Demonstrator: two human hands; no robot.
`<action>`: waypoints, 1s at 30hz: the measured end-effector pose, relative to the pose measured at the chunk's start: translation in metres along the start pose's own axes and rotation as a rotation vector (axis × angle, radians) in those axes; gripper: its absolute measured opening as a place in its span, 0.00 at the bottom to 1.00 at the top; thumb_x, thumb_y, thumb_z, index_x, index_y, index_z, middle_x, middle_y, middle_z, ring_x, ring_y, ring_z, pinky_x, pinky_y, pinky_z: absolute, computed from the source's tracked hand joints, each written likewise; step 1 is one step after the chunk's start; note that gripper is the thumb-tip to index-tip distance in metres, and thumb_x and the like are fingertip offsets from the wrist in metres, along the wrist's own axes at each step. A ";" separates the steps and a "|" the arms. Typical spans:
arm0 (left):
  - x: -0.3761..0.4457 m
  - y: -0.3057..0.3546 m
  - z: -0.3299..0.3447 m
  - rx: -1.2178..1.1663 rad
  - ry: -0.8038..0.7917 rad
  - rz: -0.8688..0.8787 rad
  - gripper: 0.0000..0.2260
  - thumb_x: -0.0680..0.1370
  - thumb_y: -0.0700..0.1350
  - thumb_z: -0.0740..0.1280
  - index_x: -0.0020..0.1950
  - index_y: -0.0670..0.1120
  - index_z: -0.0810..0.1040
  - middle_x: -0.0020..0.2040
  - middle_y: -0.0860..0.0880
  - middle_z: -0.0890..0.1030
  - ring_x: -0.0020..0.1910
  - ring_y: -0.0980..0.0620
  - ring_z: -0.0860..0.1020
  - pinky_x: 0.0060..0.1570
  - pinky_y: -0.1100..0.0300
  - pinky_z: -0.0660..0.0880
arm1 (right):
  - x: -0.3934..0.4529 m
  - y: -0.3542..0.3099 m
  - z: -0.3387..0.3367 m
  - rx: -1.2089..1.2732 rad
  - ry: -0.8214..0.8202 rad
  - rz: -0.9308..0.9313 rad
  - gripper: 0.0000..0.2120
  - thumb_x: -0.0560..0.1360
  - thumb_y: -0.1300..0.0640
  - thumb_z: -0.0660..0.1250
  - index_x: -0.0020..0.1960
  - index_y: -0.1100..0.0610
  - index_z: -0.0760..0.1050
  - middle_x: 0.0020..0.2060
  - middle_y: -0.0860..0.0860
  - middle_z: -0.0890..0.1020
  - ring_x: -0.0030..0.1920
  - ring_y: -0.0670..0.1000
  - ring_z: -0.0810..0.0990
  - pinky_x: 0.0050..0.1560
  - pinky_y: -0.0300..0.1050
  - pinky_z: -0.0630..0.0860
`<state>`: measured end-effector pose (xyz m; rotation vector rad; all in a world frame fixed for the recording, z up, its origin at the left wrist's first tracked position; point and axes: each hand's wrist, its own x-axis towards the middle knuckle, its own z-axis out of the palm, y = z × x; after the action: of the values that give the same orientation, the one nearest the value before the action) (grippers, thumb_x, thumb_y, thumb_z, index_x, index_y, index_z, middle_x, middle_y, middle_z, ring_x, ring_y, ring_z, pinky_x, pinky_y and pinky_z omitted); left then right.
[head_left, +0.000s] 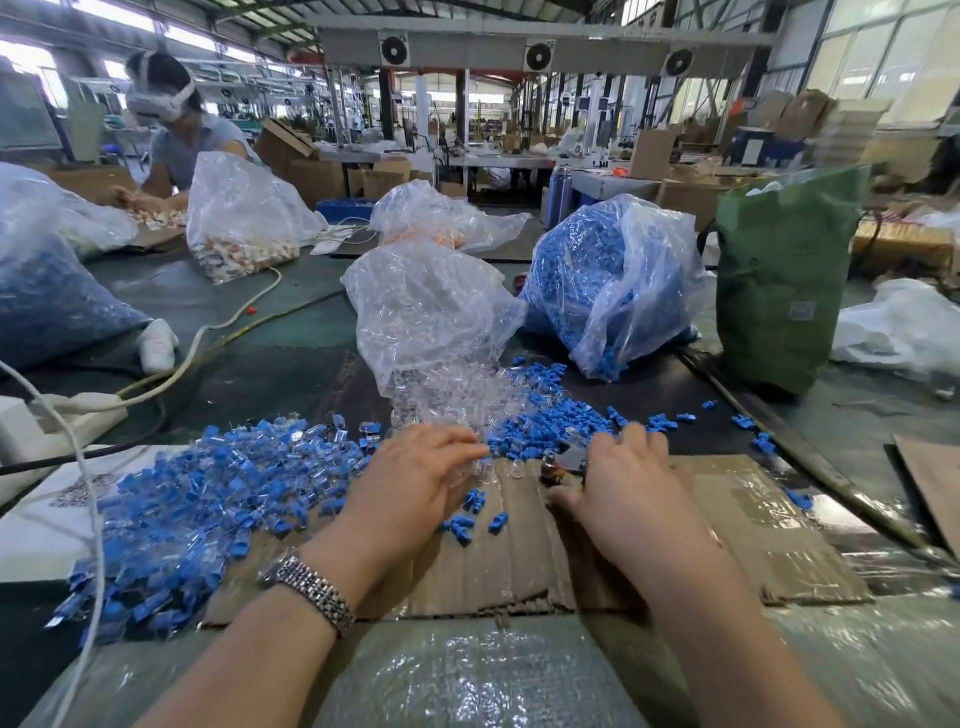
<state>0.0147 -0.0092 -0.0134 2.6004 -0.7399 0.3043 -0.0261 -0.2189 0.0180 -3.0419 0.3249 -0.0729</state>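
Observation:
My left hand (410, 478) lies palm down on a cardboard sheet (519, 566), its relaxed fingers touching the near edge of a heap of clear plastic parts (447, 400). My right hand (631, 488) is palm down beside it, thumb spread to the left, fingertips on a heap of small blue plastic pieces (545, 423). A few loose blue pieces (462, 525) lie between the hands. A small dark metal item (550, 467) sits by my right thumb. To the left spreads a large pile of blue-and-clear parts (208, 499).
A clear bag (431, 312) spills the clear parts; a bag of blue pieces (587, 275) and a green bag (779, 280) stand behind on the right. A power strip (78, 410) with cables lies at the left. Another person (182, 135) works at the far left.

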 end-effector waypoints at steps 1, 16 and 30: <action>0.001 0.000 0.003 0.042 -0.025 0.007 0.19 0.84 0.48 0.54 0.73 0.58 0.73 0.73 0.59 0.72 0.73 0.57 0.66 0.77 0.53 0.58 | -0.001 -0.003 -0.002 0.022 0.044 -0.071 0.23 0.76 0.38 0.68 0.64 0.49 0.70 0.61 0.50 0.69 0.66 0.55 0.67 0.65 0.57 0.67; -0.004 -0.001 0.000 -0.014 0.079 -0.034 0.05 0.78 0.55 0.71 0.50 0.57 0.79 0.45 0.62 0.77 0.49 0.61 0.75 0.62 0.52 0.72 | -0.002 -0.027 0.003 0.328 -0.103 -0.455 0.04 0.79 0.53 0.68 0.46 0.49 0.75 0.44 0.46 0.79 0.46 0.49 0.78 0.46 0.46 0.74; -0.007 -0.006 -0.019 -0.926 0.210 -0.370 0.03 0.77 0.39 0.72 0.46 0.45 0.84 0.39 0.45 0.85 0.37 0.50 0.83 0.39 0.63 0.80 | 0.018 -0.036 0.001 1.070 0.002 -0.214 0.05 0.77 0.60 0.72 0.46 0.51 0.83 0.38 0.47 0.83 0.34 0.38 0.78 0.35 0.30 0.71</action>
<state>0.0102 0.0075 -0.0008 1.7305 -0.2143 0.0788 -0.0011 -0.1873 0.0204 -1.9964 -0.0533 -0.1889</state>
